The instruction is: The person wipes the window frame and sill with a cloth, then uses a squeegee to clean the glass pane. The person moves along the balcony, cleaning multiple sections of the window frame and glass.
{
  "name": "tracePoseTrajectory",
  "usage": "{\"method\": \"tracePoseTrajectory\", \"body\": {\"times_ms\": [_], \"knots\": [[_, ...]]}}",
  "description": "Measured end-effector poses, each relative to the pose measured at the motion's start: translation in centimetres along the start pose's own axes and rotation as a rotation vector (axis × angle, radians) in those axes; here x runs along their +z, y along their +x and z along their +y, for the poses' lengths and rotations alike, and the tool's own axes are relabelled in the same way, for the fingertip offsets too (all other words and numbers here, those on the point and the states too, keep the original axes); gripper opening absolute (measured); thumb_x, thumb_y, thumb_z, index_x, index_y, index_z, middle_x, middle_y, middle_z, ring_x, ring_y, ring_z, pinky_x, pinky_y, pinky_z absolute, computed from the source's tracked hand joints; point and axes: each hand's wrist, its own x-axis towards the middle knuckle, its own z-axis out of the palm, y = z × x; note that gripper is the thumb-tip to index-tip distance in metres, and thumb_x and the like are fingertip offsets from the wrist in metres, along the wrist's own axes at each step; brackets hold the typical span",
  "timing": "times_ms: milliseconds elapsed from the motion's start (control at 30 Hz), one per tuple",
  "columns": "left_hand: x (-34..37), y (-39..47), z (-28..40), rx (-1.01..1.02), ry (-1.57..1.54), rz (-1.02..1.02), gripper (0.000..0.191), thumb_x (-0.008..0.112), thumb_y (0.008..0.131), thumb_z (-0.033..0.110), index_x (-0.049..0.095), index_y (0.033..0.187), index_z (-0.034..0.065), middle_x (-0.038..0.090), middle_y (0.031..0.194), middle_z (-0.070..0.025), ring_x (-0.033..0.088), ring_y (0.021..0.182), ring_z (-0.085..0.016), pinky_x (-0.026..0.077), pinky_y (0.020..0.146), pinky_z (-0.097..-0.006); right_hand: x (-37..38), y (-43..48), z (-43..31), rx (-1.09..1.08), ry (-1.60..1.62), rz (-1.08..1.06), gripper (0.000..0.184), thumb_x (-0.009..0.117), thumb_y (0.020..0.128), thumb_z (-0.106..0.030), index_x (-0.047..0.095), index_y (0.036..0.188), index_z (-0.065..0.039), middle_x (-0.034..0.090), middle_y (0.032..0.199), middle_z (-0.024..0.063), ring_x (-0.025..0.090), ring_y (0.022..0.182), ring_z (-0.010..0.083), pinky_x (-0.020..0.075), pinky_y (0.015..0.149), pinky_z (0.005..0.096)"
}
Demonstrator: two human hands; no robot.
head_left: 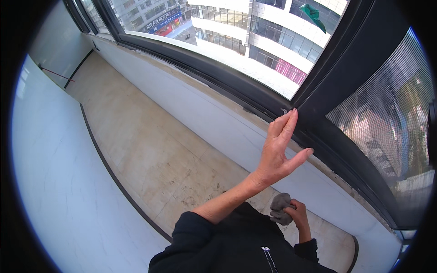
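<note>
My left hand (278,150) reaches across to the dark window frame (218,78). Its fingertips are at the lower corner of the glass pane, beside a pale scuffed spot (284,111); the thumb is spread away from the fingers. Nothing is held in it. Lower down, close to my body, my right hand (299,214) grips a bunched grey cloth (281,209). The clear glass pane (218,37) shows buildings outside. To the right of the corner is a mesh insect screen (389,119) in the same dark frame.
A narrow sill (205,90) with rough edges runs under the frame, above a white wall (170,102). The beige tiled floor (146,136) has dark smudges. Glossy white panels (61,163) stand at left. A thin red rod (56,73) is farther off. Something green (313,17) shows at the pane.
</note>
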Motion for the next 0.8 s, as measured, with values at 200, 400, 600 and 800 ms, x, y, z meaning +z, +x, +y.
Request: {"method": "tracePoseTrajectory", "body": {"times_ms": [200, 400, 600, 800], "knots": [[-0.2, 0.6, -0.1, -0.017, 0.025, -0.022, 0.074, 0.072, 0.078, 0.016, 0.038, 0.141, -0.0003, 0.044, 0.132, -0.0145, 0.045, 0.121, -0.025, 0.038, 0.101, -0.0327, 2.2, 4.3, -5.0, -0.238, 0.041, -0.147, 0.023, 0.069, 0.071, -0.017, 0.061, 0.082, 0.002, 0.058, 0.072, 0.0058, 0.053, 0.07, 0.0127, 0.0434, 0.065, 0.0283], [-3.2, -0.4, -1.1, -0.205, -0.271, -0.114, 0.056, 0.065, 0.085, 0.013, 0.045, 0.137, 0.0032, 0.046, 0.132, -0.0129, 0.047, 0.122, -0.021, 0.043, 0.097, -0.0322, 3.1, 5.5, -10.0, -0.229, 0.074, -0.292, 0.023, 0.068, 0.079, -0.02, 0.063, 0.087, 0.001, 0.061, 0.077, 0.0022, 0.052, 0.075, 0.0087, 0.043, 0.069, 0.026], [-9.9, -0.9, -4.5, -0.424, -0.352, 0.108, 0.045, 0.053, 0.091, 0.012, 0.047, 0.135, 0.0027, 0.053, 0.129, -0.0117, 0.053, 0.115, -0.02, 0.045, 0.093, -0.0338, 3.8, 4.1, -16.5, -0.293, 0.447, -0.318, 0.022, 0.063, 0.084, -0.015, 0.065, 0.098, 0.002, 0.063, 0.091, 0.0014, 0.055, 0.086, 0.0083, 0.0441, 0.078, 0.0241], [-22.0, 3.1, -11.0, -0.389, -0.191, 0.36, 0.041, 0.051, 0.094, 0.016, 0.049, 0.132, 0.0023, 0.053, 0.13, -0.0118, 0.051, 0.117, -0.022, 0.044, 0.093, -0.0351, 8.3, 5.9, -20.4, -0.448, 0.267, -0.04, 0.014, 0.065, 0.081, -0.009, 0.063, 0.09, 0.001, 0.058, 0.086, -0.0011, 0.051, 0.078, 0.0072, 0.0422, 0.071, 0.0247]]}}
